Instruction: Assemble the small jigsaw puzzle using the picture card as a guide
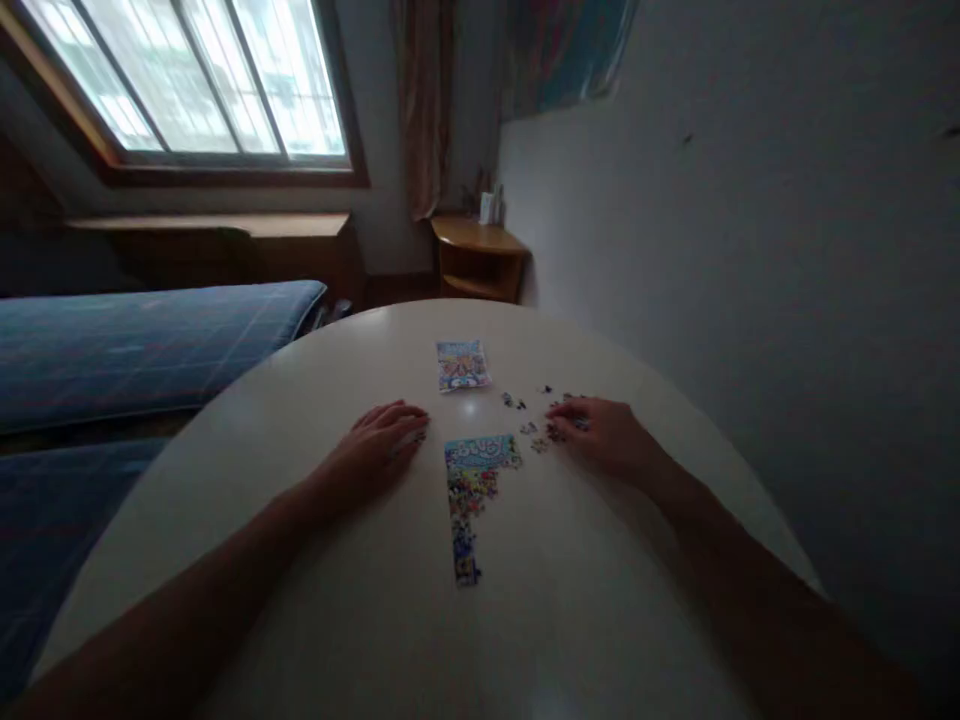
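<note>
A partly assembled jigsaw puzzle [471, 480] lies flat on the round white table [570, 590]. Its top strip and left side are joined, and the lower right is bare table. To its left, my left hand [384, 435] rests on the tabletop with fingers stretched out, a few small puzzle pieces [421, 436] by the fingertips. On the other side, my right hand [604, 432] is over a cluster of loose puzzle pieces [555, 432]. Its thumb and fingers are drawn together among them; whatever is between the fingertips is too small to make out.
Beyond the puzzle lies a colourful printed picture packet [463, 365]. More loose pieces [513, 401] are scattered right of it. A white wall [720, 260] borders the table's right side. Blue checked mattresses [150, 345] stand at left, and a wooden corner shelf [480, 235] behind.
</note>
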A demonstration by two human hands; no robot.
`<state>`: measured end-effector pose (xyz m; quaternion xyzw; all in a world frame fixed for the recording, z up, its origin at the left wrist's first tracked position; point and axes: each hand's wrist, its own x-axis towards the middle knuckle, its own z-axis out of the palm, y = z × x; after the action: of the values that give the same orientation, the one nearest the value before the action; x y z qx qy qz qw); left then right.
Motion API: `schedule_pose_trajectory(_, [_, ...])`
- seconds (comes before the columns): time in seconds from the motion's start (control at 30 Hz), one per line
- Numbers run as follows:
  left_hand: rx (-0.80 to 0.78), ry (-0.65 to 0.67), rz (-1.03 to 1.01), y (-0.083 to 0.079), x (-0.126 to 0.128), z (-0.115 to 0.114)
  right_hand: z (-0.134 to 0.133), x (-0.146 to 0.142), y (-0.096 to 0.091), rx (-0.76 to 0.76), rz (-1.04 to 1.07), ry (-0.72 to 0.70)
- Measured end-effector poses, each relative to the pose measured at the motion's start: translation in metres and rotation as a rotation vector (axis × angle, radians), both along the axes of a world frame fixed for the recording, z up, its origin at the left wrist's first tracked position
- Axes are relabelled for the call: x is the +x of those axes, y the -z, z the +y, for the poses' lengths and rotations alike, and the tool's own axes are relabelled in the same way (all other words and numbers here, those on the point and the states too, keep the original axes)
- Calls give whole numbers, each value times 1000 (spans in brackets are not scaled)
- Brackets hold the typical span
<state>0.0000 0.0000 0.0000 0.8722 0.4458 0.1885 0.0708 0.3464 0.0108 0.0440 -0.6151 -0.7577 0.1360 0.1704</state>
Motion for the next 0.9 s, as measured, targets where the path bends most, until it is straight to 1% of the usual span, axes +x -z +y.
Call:
schedule_pose_trajectory(0.13, [-14,-4,9,1,-3,1,-1,9,-6,-46,-4,-19])
schedule_pose_trajectory(0.33, [-9,-9,1,4,-4,1,-8,20,-14,-265,5,-142])
schedule_pose_trajectory(0.43, [-4,-9,2,5,-4,1,-10,21,-16,-310,-44,-156])
schedule_pose_trajectory(0.53, [-6,-17,5,5,-4,1,-11,15,-17,-256,-81,-134])
schedule_pose_trajectory(0.6, [-7,-14,3,5,-4,1,-11,8,-15,-207,-68,-127])
schedule_pose_trajectory(0.77, [-9,-18,-6,4,-4,1,-11,-8,-5,-85,-99,-121])
schedule_pose_trajectory(0.83, [-9,-21,1,4,-4,1,-12,-10,-1,-54,-100,-134])
schedule_pose_trajectory(0.9, [-11,-22,12,5,-4,1,-13,-10,0,-56,-73,-168])
